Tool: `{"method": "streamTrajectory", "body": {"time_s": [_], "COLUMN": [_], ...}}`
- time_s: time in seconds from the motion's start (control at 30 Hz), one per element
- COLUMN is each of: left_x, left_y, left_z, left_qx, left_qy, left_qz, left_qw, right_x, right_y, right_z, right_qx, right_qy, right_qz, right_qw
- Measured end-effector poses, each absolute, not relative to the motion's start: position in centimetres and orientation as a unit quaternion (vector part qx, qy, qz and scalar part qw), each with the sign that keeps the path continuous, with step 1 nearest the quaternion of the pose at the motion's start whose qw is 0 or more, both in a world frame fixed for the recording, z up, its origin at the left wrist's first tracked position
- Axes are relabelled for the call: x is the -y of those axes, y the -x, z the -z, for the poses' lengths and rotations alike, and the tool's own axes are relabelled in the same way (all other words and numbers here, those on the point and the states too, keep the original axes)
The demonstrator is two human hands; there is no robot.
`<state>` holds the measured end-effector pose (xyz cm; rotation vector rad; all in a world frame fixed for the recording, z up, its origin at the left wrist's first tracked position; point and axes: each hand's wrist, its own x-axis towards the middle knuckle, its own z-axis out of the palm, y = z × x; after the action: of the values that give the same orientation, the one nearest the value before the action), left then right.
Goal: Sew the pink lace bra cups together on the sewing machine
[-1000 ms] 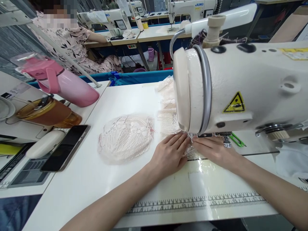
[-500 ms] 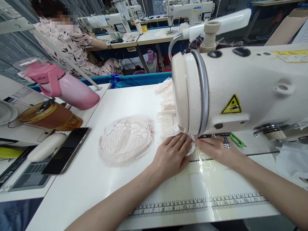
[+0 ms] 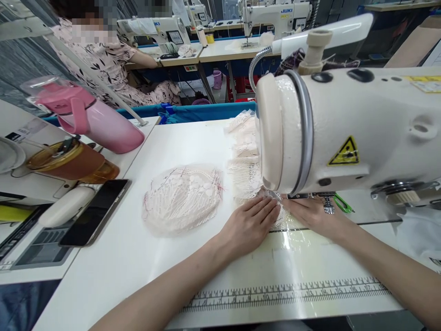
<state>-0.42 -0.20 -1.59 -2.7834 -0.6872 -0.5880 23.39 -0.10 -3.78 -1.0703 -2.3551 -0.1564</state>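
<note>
My left hand (image 3: pixel 253 224) lies flat with fingers stretched on pale lace fabric (image 3: pixel 244 172), just left of the sewing machine's needle area. My right hand (image 3: pixel 315 215) reaches under the head of the sewing machine (image 3: pixel 372 128); its fingers are extended toward the left hand, and the machine partly covers them. The lace runs back along the left side of the machine head, gathered and ruffled. The needle and the fabric directly beneath it are hidden. A separate oval lace piece (image 3: pixel 182 200) with loose reddish threads rests on the table to the left.
Green thread snips (image 3: pixel 343 203) lie behind my right hand. A printed ruler (image 3: pixel 285 294) runs along the table's front edge. At left are a phone (image 3: pixel 96 214), an amber cup (image 3: pixel 69 161) and a pink bottle (image 3: pixel 99 119). Another person (image 3: pixel 99 64) sits beyond, near other sewing machines.
My left hand's fingers have straightened and flattened on the lace, and its thumb is now tucked from sight. The right hand stays beside the needle area. The whole view has shifted slightly.
</note>
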Motion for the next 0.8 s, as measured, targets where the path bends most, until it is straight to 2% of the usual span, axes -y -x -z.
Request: {"method": "streamTrajectory", "body": {"time_s": [0.13,0.3,0.53,0.8], "left_x": [-0.1,-0.8,-1.5,-1.5], "left_y": [1.0,1.8,2.2,2.1], "left_z": [1.1,0.5,0.6,0.4], "left_qx": [0.222,0.211,0.200,0.217], "left_qy": [0.952,0.959,0.960,0.956], "left_qz": [0.188,0.164,0.169,0.158], "left_qw": [0.095,0.095,0.098,0.120], "right_x": [0.1,0.6,1.1,1.3], "right_y": [-23.4,-22.4,-20.5,-20.6], "right_z": [3.5,2.4,1.2,1.0], "right_qx": [0.911,0.919,0.903,0.901], "right_qy": [0.338,0.316,0.297,0.314], "right_qz": [0.084,0.168,0.191,0.194], "right_qw": [0.222,0.168,0.245,0.229]}}
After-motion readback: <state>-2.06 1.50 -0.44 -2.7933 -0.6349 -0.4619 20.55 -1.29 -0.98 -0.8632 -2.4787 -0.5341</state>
